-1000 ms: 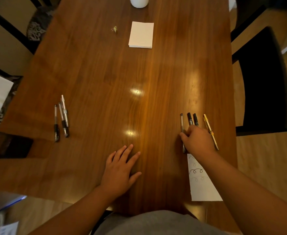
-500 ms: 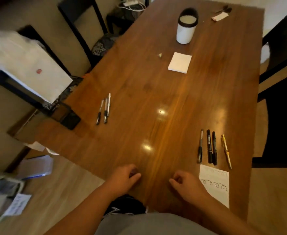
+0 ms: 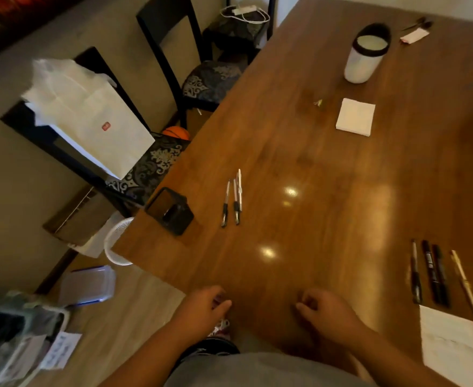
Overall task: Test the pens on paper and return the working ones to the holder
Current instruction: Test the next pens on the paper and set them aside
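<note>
near edge of table (image 3: pixel 313 163): left hand (image 3: pixel 204 305) and right hand (image 3: pixel 324 317), fingers loosely curled on both, nothing held. off to the right, test paper (image 3: pixel 450 342) w/ faint marks, close to the near edge; easy to drag off w/ a forearm on the next reach. just beyond it, four pens (image 3: pixel 436 275) side by side, packed close; risk of rolling a neighbour or pinching two at once. over on the left, three pens (image 3: pixel 234 199), well apart from the first lot. can't tell which lot = working, so real risk of mixing good w/ duds. black box (image 3: pixel 171 210) right at the left table edge, prob the holder; could tip or slide off if knocked on drop-in. far end: notepad (image 3: pixel 356 117), then white cup (image 3: pixel 365 55); could be mistaken for the holder.
</note>
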A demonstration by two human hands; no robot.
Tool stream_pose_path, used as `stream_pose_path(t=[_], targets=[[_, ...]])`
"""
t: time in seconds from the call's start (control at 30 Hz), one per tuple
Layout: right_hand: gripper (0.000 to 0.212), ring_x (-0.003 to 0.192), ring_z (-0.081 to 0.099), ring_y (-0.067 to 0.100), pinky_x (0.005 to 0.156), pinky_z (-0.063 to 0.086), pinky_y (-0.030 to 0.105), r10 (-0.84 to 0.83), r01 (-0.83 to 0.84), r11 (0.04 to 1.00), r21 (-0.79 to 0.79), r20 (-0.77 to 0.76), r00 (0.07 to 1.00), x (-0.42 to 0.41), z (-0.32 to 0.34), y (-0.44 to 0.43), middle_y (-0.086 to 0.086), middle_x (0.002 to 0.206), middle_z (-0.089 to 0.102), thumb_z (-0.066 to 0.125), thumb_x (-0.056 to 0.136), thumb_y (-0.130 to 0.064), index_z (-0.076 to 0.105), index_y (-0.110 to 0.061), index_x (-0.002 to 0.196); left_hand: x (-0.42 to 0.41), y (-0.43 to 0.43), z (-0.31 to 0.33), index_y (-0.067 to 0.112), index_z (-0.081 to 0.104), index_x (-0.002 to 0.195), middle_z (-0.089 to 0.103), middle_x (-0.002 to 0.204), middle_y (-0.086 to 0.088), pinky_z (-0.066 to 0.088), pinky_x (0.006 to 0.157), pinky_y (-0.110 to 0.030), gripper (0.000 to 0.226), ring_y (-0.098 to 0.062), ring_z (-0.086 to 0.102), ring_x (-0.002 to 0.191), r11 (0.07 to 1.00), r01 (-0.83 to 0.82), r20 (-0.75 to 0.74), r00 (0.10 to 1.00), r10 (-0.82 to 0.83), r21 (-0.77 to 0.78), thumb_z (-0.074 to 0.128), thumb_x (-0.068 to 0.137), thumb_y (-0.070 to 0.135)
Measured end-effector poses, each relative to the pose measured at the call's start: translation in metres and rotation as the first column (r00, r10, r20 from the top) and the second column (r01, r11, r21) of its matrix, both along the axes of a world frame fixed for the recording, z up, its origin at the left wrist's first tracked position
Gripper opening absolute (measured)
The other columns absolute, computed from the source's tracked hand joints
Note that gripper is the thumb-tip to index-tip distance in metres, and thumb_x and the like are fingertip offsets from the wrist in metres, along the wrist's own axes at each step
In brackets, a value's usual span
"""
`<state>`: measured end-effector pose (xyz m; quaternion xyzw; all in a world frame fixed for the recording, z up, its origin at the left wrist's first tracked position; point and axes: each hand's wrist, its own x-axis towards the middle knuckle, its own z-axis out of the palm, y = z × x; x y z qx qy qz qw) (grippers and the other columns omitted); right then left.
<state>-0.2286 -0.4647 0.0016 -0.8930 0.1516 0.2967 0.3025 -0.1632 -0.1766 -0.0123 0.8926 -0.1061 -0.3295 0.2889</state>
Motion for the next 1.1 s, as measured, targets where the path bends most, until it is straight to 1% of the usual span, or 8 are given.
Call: stream_pose_path(t=[0.17,0.3,0.37,0.5,0.6,0.7,0.77,1.1], targets=[[0.018,0.071,0.063,0.012,0.069,0.051,0.036,-0.059,0.059,0.998,-0.009,-0.018,0.998,0.051,0.000,0.052,-0.002,0.076,0.067,0.060,0.091,-0.039,0.064,-0.022,0.085,0.068,0.024,-0.004,0.026,0.059,0.118,0.058,0.114,0.007,0.049,0.087,-0.027,0.032,-0.007,0.054,0.100,0.981,0.188,0.133,0.972,-0.194,0.057,0.053,0.094,0.046],[0.016,0.066,0.059,0.006,0.056,0.044,0.025,-0.098,0.098,0.994,-0.044,0.004,0.995,0.094,0.000,0.082,-0.009,0.070,0.060,0.060,0.091,-0.042,0.059,-0.031,0.079,0.109,0.027,-0.018,0.028,0.048,0.134,0.041,0.141,0.005,0.036,0.106,-0.034,0.045,-0.016,0.035,0.132,0.931,0.339,0.258,0.895,-0.364,0.135,0.051,0.093,0.047],[0.015,0.066,0.058,0.004,0.055,0.042,0.023,-0.130,0.132,0.990,-0.053,0.024,0.991,0.117,0.000,0.093,-0.010,0.072,0.061,0.060,0.091,-0.043,0.059,-0.032,0.080,0.122,0.024,-0.024,0.029,0.041,0.139,0.029,0.151,0.003,0.030,0.112,-0.040,0.053,-0.019,0.022,0.140,0.910,0.375,0.297,0.861,-0.413,0.178,0.053,0.091,0.047],[0.013,0.071,0.059,0.009,0.060,0.047,0.025,-0.177,0.184,0.976,-0.119,0.069,0.982,0.162,0.001,0.110,-0.007,0.080,0.063,0.060,0.092,-0.042,0.061,-0.029,0.091,0.133,0.020,-0.033,0.033,0.036,0.138,0.029,0.150,0.003,0.025,0.110,-0.043,0.058,-0.020,0.021,0.138,0.881,0.389,0.367,0.805,-0.467,0.268,0.058,0.086,0.047],[0.016,0.070,0.059,0.009,0.056,0.046,0.025,-0.204,0.226,0.956,-0.190,0.126,0.971,0.193,0.001,0.118,-0.008,0.079,0.060,0.059,0.092,-0.042,0.057,-0.027,0.095,0.137,0.021,-0.040,0.033,0.036,0.137,0.032,0.147,0.002,0.025,0.109,-0.043,0.056,-0.021,0.024,0.134,0.878,0.396,0.400,0.784,-0.475,0.267,0.056,0.087,0.048],[0.020,0.067,0.058,0.011,0.051,0.046,0.026,-0.165,0.210,0.937,-0.280,0.177,0.970,0.215,0.003,0.123,-0.006,0.078,0.058,0.055,0.094,-0.042,0.054,-0.023,0.096,0.138,0.024,-0.044,0.030,0.037,0.136,0.031,0.146,0.000,0.026,0.109,-0.044,0.055,-0.022,0.024,0.133,0.871,0.424,0.414,0.766,-0.492,0.249,0.056,0.088,0.046],[0.022,0.070,0.060,0.014,0.054,0.052,0.029,-0.119,0.172,0.929,-0.326,0.178,0.977,0.224,0.003,0.126,-0.004,0.080,0.059,0.054,0.095,-0.042,0.054,-0.020,0.099,0.139,0.025,-0.043,0.028,0.038,0.137,0.030,0.147,-0.002,0.027,0.109,-0.044,0.054,-0.023,0.024,0.133,0.868,0.434,0.417,0.762,-0.496,0.240,0.055,0.088,0.045],[0.021,0.077,0.064,0.019,0.064,0.056,0.031,-0.095,0.116,0.949,-0.292,0.084,0.992,0.231,-0.002,0.134,0.003,0.090,0.065,0.053,0.096,-0.028,0.062,-0.013,0.108,0.138,0.028,-0.045,0.028,0.037,0.138,0.029,0.150,-0.002,0.025,0.110,-0.044,0.055,-0.023,0.023,0.135,0.869,0.436,0.399,0.772,-0.495,0.233,0.055,0.088,0.044]])
